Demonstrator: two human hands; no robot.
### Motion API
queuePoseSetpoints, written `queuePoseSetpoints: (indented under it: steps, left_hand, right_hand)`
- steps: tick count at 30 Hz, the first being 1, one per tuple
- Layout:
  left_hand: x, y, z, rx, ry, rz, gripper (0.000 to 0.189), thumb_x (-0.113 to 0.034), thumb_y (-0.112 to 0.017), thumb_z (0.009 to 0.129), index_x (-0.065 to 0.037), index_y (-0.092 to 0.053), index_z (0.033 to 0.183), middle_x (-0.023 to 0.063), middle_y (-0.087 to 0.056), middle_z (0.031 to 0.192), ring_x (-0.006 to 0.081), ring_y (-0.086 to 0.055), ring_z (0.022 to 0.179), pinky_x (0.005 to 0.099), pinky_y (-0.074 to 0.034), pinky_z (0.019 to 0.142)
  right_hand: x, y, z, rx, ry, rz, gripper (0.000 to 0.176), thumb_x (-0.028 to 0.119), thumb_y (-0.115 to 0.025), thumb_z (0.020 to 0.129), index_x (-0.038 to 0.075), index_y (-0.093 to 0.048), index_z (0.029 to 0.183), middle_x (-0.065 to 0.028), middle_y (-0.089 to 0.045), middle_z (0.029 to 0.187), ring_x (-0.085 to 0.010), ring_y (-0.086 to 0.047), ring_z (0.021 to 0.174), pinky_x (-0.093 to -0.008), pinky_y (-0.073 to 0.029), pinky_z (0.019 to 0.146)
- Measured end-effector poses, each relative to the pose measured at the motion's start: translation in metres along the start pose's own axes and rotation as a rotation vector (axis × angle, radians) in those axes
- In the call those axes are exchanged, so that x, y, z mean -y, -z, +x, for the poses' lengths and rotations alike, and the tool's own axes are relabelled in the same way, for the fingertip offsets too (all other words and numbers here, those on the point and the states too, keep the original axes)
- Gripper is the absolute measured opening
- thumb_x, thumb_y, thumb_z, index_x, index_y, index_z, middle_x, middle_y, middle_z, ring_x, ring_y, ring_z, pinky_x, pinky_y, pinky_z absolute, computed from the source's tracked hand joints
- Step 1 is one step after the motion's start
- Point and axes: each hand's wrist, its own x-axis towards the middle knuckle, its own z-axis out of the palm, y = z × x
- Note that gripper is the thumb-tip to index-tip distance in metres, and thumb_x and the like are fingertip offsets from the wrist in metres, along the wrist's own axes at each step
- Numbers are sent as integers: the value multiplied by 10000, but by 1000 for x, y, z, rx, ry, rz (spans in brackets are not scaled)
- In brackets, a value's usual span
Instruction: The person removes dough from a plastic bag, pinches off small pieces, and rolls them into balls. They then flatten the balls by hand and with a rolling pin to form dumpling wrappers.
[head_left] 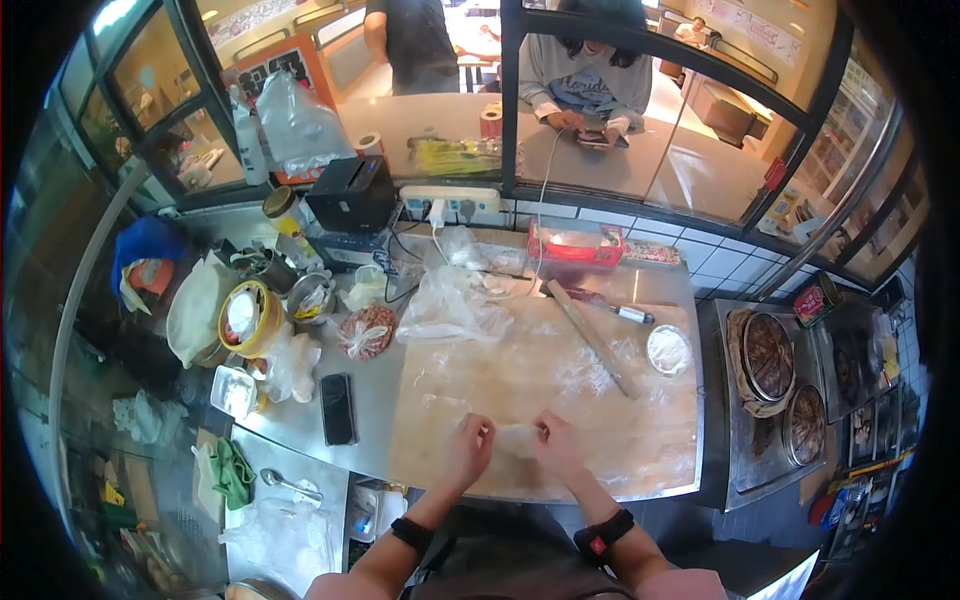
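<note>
Low over the front part of the floured wooden board (480, 375), my left hand (468, 450) and my right hand (557, 446) face each other with fingers pinched. Between them stretches a small, pale, thin piece of dough (516, 439), each hand closed on one end. Its exact edges blur into the board. Beyond my right hand, a wooden rolling pin (592, 340) lies slantwise on the board. A bowl of white flour (669, 350) stands at the board's right side, close to a tool with a black-and-white handle (632, 314).
Left of the board lie a black phone (339, 409), a bag of reddish-brown food (367, 332) and a yellow tub (249, 318). Clear plastic bags (455, 305) cover the back left corner. Round pans (767, 357) sit on the right-hand stove. Behind the glass, a person (585, 85) handles a phone.
</note>
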Motion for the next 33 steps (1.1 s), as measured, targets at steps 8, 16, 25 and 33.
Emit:
queuePoseSetpoints:
  steps: [8, 16, 25, 33]
  left_hand:
    - [-5, 1, 5, 21, 59, -172, 82, -57, -623, 833, -39, -579, 899, 109, -566, 846, 230, -621, 683, 322, -487, 540]
    - [-13, 7, 4, -15, 100, -280, 76, -50, -586, 864, -7, -615, 919, 104, -577, 859, 186, -592, 707, 277, -453, 552]
    - [-3, 46, 8, 75, 69, -509, 163, -57, -647, 832, -21, -521, 734, 95, -551, 900, 187, -548, 825, 278, -455, 718]
    - [-19, 64, 3, 160, -89, -195, 429, -173, -842, 666, -40, -435, 642, 86, -541, 924, 153, -524, 665, 269, -445, 573]
  right_hand:
    - [11, -6, 8, -116, 185, -9, 93, 59, -579, 757, 52, -551, 845, -154, -594, 754, -308, -600, 661, -363, -475, 595]
    - [22, -4, 9, -13, 80, -6, 154, 71, -599, 750, 41, -559, 895, -181, -594, 766, -317, -606, 689, -391, -477, 617]
    - [11, 39, 19, -84, 76, -223, 197, 86, -611, 798, 11, -585, 979, -159, -643, 852, -286, -638, 741, -369, -499, 648]
    - [49, 31, -5, -233, 350, 0, 116, 57, -584, 835, 33, -579, 949, -135, -624, 771, -247, -635, 705, -337, -481, 602]
